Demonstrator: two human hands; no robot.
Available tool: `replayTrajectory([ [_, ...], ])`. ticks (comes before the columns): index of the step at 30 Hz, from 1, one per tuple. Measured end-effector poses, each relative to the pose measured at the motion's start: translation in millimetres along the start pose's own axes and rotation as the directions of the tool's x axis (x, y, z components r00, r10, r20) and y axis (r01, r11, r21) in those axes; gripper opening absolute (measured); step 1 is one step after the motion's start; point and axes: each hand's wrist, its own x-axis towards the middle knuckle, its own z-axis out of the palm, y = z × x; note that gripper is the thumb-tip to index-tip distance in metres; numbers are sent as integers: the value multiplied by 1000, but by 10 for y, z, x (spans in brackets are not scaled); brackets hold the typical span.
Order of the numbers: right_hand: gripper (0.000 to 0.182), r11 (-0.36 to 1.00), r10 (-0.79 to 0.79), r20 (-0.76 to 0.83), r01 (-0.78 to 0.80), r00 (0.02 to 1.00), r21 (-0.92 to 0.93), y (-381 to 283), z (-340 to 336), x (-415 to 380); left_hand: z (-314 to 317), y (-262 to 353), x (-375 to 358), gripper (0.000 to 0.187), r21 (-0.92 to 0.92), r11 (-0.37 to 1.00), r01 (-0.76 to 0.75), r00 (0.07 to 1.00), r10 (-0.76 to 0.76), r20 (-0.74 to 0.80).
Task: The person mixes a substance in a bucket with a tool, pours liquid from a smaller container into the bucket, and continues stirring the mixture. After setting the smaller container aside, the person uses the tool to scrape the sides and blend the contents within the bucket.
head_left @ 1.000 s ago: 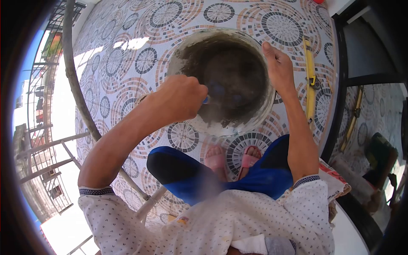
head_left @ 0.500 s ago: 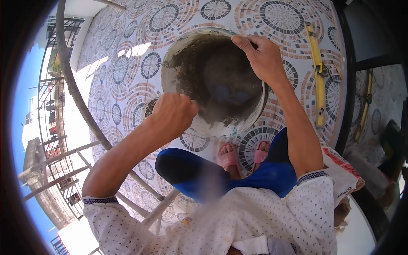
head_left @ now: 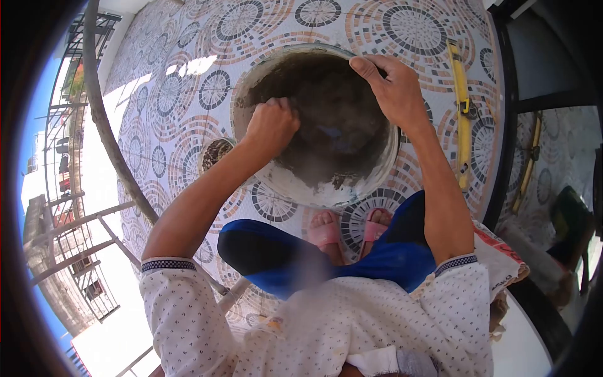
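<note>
A wide round bucket (head_left: 295, 188) with a whitish, cement-smeared rim stands on the tiled floor in front of my feet. Wet grey mortar (head_left: 336, 100) lies inside it. My right hand (head_left: 396, 91) is closed on the far right part of the rim, thumb on top and fingers over the outer side. Over the left half of the bucket's mouth, my left hand (head_left: 274, 125) makes a fist, knuckles up; whatever it holds is hidden beneath it. Left of the bucket sits a small, stained round container (head_left: 217, 154), partly covered by my left forearm.
A yellow spirit level (head_left: 463, 119) lies on the floor to the right, beside a dark-framed glass door (head_left: 540, 157). Wooden poles (head_left: 113, 132) and a metal railing line the left side. A printed sack (head_left: 502, 254) is by my right elbow.
My left fist has moved forward, farther over the bucket, uncovering more of the small container. My right hand keeps its place on the rim. The view has shifted slightly.
</note>
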Motion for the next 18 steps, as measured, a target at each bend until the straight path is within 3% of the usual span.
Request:
replayTrajectory([
  [4, 67, 995, 52, -68, -45, 996, 94, 172, 3, 13, 7, -22, -26, 17, -203, 978, -41, 975, 83, 206],
  [7, 73, 979, 106, -59, -94, 993, 181, 137, -31, 17, -168, 132, -94, 17, -349, 931, 109, 939, 18, 342],
  [13, 69, 975, 171, -40, -163, 985, 150, 173, -32, 72, -131, 535, -55, 23, -640, 716, 279, 924, -19, 381],
  [18, 68, 975, 180, -59, -170, 982, 143, 158, -69, 98, -293, 708, 301, 33, -819, 438, 369, 916, -23, 401],
])
